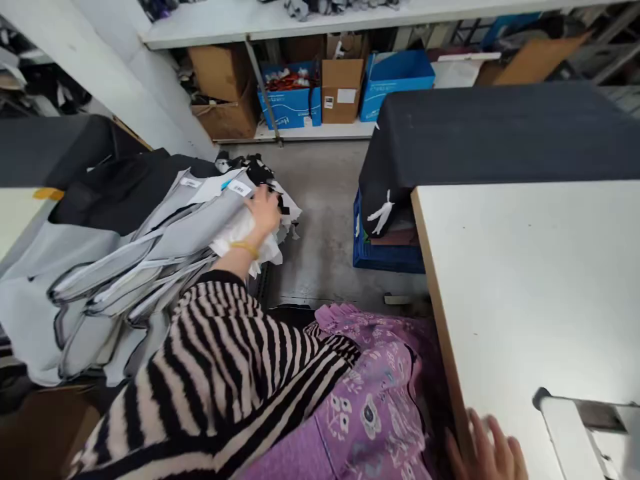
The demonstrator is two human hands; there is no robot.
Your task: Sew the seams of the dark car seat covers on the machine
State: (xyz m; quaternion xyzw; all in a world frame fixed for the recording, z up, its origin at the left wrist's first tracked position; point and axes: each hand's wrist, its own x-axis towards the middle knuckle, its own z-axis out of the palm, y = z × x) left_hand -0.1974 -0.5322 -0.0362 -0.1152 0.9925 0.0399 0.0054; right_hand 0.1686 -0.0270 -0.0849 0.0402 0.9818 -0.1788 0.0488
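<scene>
My left hand (264, 215), with a yellow band at the wrist, reaches over the right end of a pile of grey cut fabric pieces (185, 230). It lies on crumpled white material (235, 230), fingers stretched out and slightly blurred. Two white barcode labels (240, 188) sit on the pile close to my fingertips. At the bottom right, my right hand (493, 450) rests on the edge of a white tabletop (530, 280). Its fingers are apart on top, while the thumb is at the edge's side. The lower part of this hand is cut off by the frame.
Black cloth covers a block (500, 133) behind the tabletop, with a blue crate (390, 257) below it. Sewing machine parts (575, 433) are set into the table. Across the grey floor (325, 193), a shelf holds blue boxes (397, 77) and cardboard boxes (343, 83).
</scene>
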